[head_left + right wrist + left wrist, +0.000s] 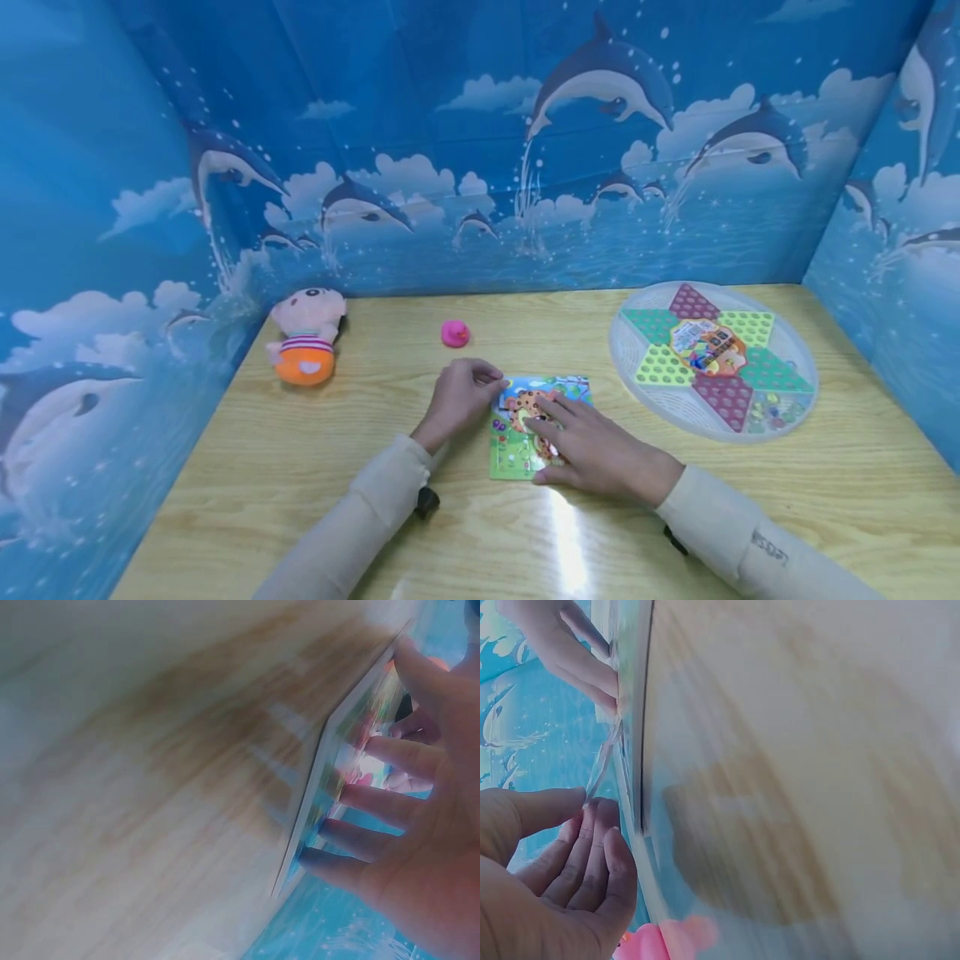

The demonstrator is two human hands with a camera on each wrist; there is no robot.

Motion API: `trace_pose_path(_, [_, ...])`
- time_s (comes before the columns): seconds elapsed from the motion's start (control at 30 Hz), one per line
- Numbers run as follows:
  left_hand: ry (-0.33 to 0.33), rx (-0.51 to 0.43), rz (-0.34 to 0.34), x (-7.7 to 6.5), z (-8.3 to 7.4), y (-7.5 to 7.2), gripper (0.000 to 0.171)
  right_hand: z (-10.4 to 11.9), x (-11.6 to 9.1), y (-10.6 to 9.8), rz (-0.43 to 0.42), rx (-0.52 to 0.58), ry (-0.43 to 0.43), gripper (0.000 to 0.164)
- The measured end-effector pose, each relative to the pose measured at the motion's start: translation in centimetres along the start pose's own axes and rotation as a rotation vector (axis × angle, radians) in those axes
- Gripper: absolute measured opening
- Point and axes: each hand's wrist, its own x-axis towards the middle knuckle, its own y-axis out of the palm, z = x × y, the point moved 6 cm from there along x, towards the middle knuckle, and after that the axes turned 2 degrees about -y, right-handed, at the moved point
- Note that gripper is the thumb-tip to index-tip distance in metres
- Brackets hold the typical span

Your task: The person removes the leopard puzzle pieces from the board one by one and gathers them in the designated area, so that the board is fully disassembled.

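A small picture puzzle (504, 460) with a spotted cartoon animal on a green and blue ground lies flat on the table. At its upper left corner my left hand (459, 396) pinches a thin, see-through film (602, 761) between thumb and fingertips. The film stands raised off the puzzle's surface in the left wrist view. My right hand (596, 446) rests on the puzzle's right half with fingers spread. In the right wrist view, its fingertips (384, 748) touch the glossy face and the thumb lies at the near edge. The right hand hides part of the picture.
A pink rubber duck (454, 333) sits behind the left hand. A plush doll in orange shorts (306, 337) is at the table's left back. A round Chinese checkers board (652, 400) with marbles lies on the right. Dolphin-print curtains (450, 100) enclose the table (300, 467).
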Motion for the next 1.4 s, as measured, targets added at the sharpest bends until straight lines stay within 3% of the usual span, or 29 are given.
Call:
trace_pose_path(0.3, [-0.038, -0.146, 0.007, 0.1, 0.5, -0.1, 0.009, -0.1, 0.1, 0.1, 0.01, 0.001, 0.007, 0.074])
trace_pose_path(0.57, [-0.072, -0.252, 0.008, 0.2, 1.6, -1.4, 0.01, -0.1, 0.1, 0.2, 0.016, 0.005, 0.001, 0.073])
trace_pose_path(1.13, [-0.18, -0.311, -0.073, -0.8, 6.5, -7.4, 0.015, 0.0, 0.0, 0.2, 0.024, 0.013, 0.003, 0.074])
trace_pose_path(1.4, [-0.237, -0.265, -0.082, -1.6, 8.8, -10.1, 0.024, 0.0, 0.1, 0.2, 0.023, 0.007, 0.002, 0.074])
